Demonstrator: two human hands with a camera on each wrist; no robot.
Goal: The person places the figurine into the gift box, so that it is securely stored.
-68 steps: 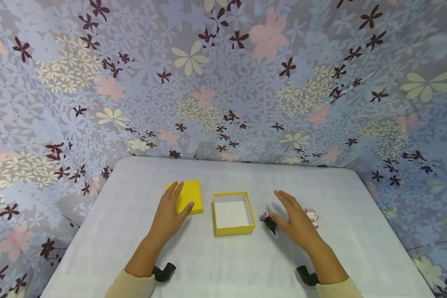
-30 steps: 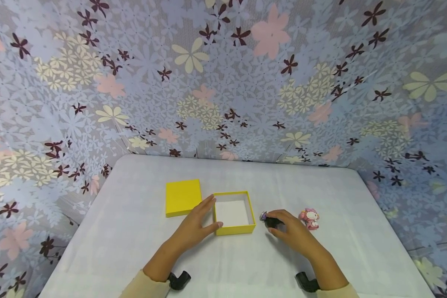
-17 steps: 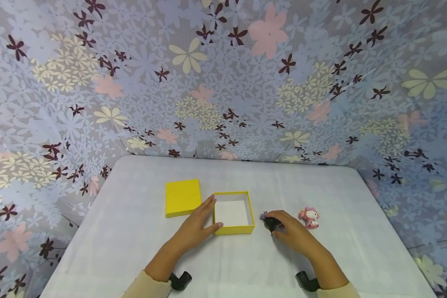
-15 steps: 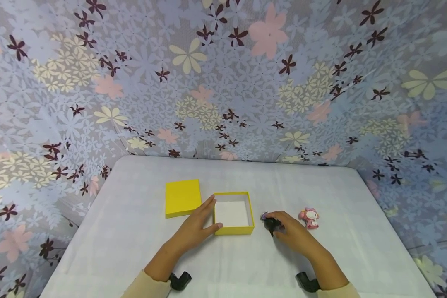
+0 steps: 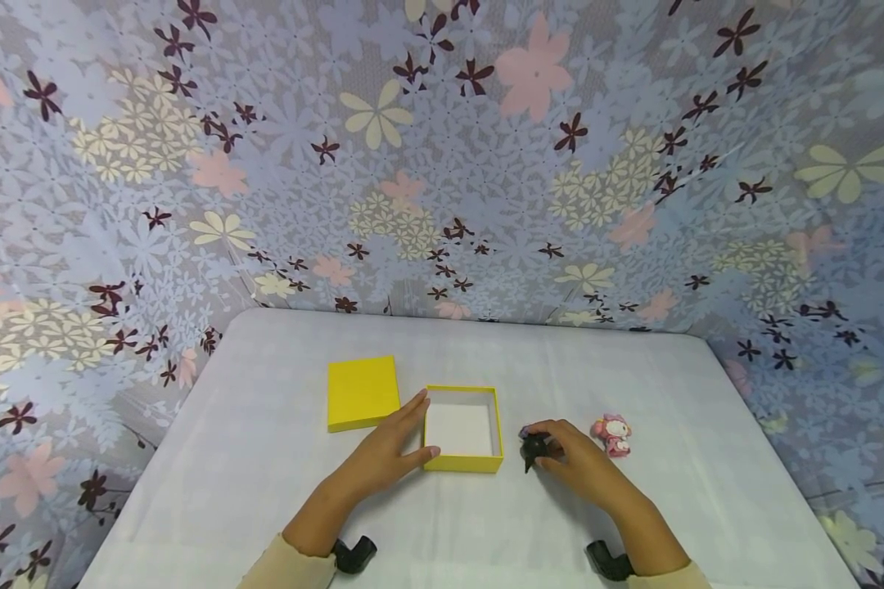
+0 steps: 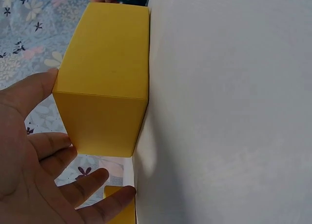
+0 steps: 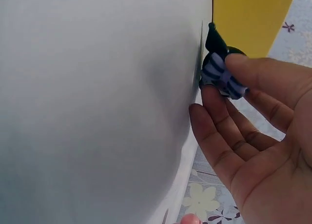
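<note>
Right hand [image 5: 582, 466]: thumb and fingers pinch the dark, lavender-striped figurine [image 5: 534, 447], right of the open yellow box [image 5: 462, 464]. Left hand [image 5: 377, 460]: fingers partly spread, touching the box's left side (yellow lid [image 5: 363, 393] farther left). Pink figurine [image 5: 614, 434] at right, on the white-covered table [image 5: 221, 458].

1. Looks like smooth, matt card on the yellow box [image 5: 462, 464], at six o'clock in the head view; papery white inside.
2. Shows similar matt card on the yellow lid [image 5: 363, 391], at seven.
3. Seems smooth, faintly shiny plastic on the dark figurine [image 7: 217, 70], at five.
4. Looks plasticky on the pink figurine [image 5: 614, 435], at four.
5. Appears matt, printed cloth on the floral backdrop [image 5: 442, 176], at twelve.
</note>
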